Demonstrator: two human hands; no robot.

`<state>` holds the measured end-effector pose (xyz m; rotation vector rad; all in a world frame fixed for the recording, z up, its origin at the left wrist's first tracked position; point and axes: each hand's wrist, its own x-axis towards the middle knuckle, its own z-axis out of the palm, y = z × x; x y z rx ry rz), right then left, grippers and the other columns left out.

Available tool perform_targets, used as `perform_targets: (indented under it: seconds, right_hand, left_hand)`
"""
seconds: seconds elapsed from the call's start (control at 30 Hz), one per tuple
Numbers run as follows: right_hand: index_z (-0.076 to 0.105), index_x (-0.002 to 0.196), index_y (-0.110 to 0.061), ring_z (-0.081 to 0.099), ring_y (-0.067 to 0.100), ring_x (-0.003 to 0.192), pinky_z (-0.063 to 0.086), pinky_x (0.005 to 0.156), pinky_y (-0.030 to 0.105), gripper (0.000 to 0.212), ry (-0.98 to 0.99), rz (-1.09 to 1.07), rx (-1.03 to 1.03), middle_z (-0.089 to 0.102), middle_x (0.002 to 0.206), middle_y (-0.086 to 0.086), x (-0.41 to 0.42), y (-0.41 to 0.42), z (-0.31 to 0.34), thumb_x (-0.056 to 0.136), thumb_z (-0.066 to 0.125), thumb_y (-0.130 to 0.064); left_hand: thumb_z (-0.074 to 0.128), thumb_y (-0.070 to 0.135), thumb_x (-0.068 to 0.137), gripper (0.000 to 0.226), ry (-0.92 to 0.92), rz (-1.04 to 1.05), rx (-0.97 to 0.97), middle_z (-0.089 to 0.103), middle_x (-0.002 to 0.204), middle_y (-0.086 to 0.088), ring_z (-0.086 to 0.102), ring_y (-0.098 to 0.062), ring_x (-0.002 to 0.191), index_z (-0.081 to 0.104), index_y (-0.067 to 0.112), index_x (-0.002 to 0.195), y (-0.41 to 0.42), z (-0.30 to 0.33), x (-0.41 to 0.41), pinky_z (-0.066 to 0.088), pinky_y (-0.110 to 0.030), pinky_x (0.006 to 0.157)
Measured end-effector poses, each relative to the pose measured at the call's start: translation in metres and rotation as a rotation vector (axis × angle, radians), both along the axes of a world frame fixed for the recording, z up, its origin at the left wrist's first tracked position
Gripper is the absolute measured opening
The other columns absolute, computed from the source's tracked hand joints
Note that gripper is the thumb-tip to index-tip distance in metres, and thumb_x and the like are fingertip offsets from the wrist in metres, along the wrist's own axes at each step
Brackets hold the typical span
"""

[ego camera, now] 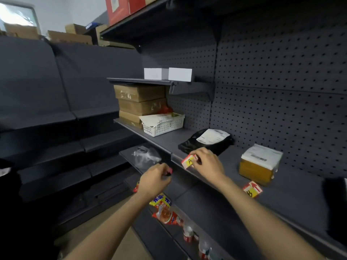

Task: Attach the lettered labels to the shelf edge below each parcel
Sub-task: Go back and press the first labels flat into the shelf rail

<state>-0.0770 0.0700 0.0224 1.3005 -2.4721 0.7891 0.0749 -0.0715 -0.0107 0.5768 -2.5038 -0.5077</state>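
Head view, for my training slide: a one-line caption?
Right hand presses label A onto shelf edge below black parcel; label B sits under yellow parcel.

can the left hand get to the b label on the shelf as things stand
Probably not easily: the left hand grips something small, and the right hand and forearm cross between it and the B label.

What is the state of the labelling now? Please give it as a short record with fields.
label A: held by right hand at shelf edge, in front of black parcel
label B: on shelf edge, in front of yellow parcel
left hand: closed on small dark object with pink on it, unclear
other items: white basket, cardboard boxes, snack packets on lower shelf
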Motion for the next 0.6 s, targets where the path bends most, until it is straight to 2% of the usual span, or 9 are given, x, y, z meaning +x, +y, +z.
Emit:
perform_targets:
  seconds: [0.07,0.13,0.23,0.33,0.47,0.6]
  right_hand:
    - [0.059,0.118,-0.026,0.052,0.019,0.113,0.045,0.093,0.036,0.029,-0.003,-0.068,-0.013,0.057,0.121,-0.002,-0.013,-0.017,0.000,0.089,0.057,-0.024]
    - [0.059,0.117,-0.028,0.052,0.016,0.112,0.046,0.091,0.034,0.028,-0.034,-0.130,-0.013,0.057,0.119,-0.004,-0.020,-0.029,-0.001,0.089,0.057,-0.026]
    - [0.066,0.100,-0.029,0.058,0.014,0.097,0.050,0.076,0.031,0.015,-0.115,-0.219,-0.011,0.061,0.101,-0.006,-0.021,-0.040,-0.005,0.088,0.060,-0.024]
    - [0.069,0.089,-0.026,0.062,0.014,0.087,0.053,0.076,0.035,0.008,-0.171,-0.333,-0.022,0.064,0.092,-0.005,-0.019,-0.043,-0.008,0.086,0.064,-0.021]
    - [0.069,0.079,-0.026,0.063,0.013,0.082,0.052,0.075,0.032,0.010,-0.197,-0.478,-0.070,0.063,0.084,-0.007,-0.010,-0.049,-0.014,0.083,0.066,-0.018]
    - [0.068,0.081,-0.024,0.063,0.015,0.083,0.048,0.076,0.029,0.010,-0.207,-0.532,-0.141,0.064,0.085,-0.006,0.002,-0.068,-0.022,0.083,0.065,-0.015]
  left_hand:
    - [0.062,0.030,0.075,0.016,-0.008,-0.102,-0.011,0.064,0.088,0.004,0.059,-0.015,0.085,0.056,0.025,0.089,-0.028,0.003,-0.031,0.048,-0.032,0.068]
    - [0.062,0.029,0.075,0.018,-0.027,-0.201,-0.034,0.064,0.090,0.002,0.060,-0.017,0.086,0.057,0.023,0.091,-0.049,0.004,-0.058,0.048,-0.031,0.069]
    - [0.063,0.028,0.076,0.017,-0.037,-0.334,-0.046,0.062,0.091,0.002,0.058,-0.017,0.087,0.056,0.022,0.090,-0.070,-0.002,-0.087,0.041,-0.027,0.065]
    - [0.065,0.031,0.078,0.018,-0.049,-0.447,-0.034,0.059,0.091,0.008,0.057,-0.012,0.085,0.056,0.026,0.092,-0.081,-0.010,-0.099,0.039,-0.023,0.063]
    - [0.066,0.030,0.078,0.024,-0.019,-0.536,-0.024,0.059,0.099,0.006,0.057,-0.011,0.092,0.056,0.025,0.099,-0.092,-0.017,-0.104,0.047,-0.028,0.070]
    - [0.065,0.025,0.079,0.033,-0.007,-0.587,-0.066,0.059,0.110,0.002,0.055,-0.016,0.103,0.054,0.024,0.110,-0.108,-0.019,-0.109,0.049,-0.032,0.076]
